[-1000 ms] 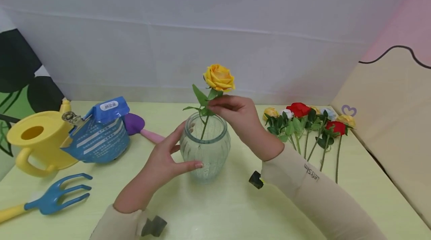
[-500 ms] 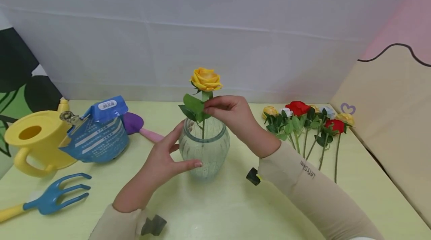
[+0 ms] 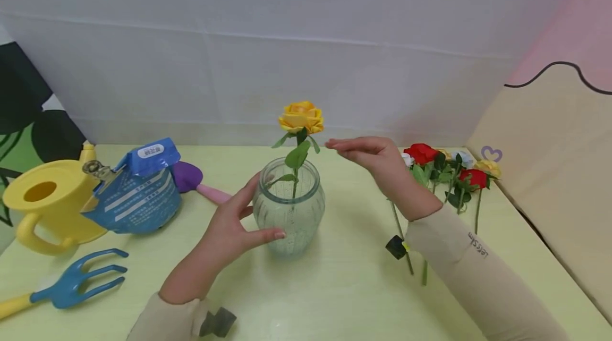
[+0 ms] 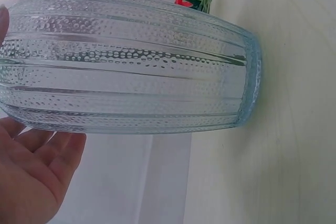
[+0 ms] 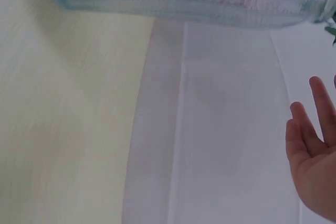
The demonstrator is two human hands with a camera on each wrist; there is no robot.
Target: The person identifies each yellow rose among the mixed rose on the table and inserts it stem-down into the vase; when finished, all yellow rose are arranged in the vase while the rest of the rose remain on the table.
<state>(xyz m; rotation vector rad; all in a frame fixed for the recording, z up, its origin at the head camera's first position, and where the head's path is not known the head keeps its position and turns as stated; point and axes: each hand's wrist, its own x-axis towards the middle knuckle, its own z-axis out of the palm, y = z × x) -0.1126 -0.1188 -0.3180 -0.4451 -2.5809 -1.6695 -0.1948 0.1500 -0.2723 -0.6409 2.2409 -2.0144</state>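
Now my left hand curls round the glass vase at centre, the yellow rose inside, bloom at twelve o'clock; my right hand, at two, is straight-fingered, pinching nothing. Probably propped loosely, the rose could swivel if I brush it.

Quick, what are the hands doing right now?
Left hand: holding the glass vase by its side.
Right hand: open, holding nothing, near the yellow rose.
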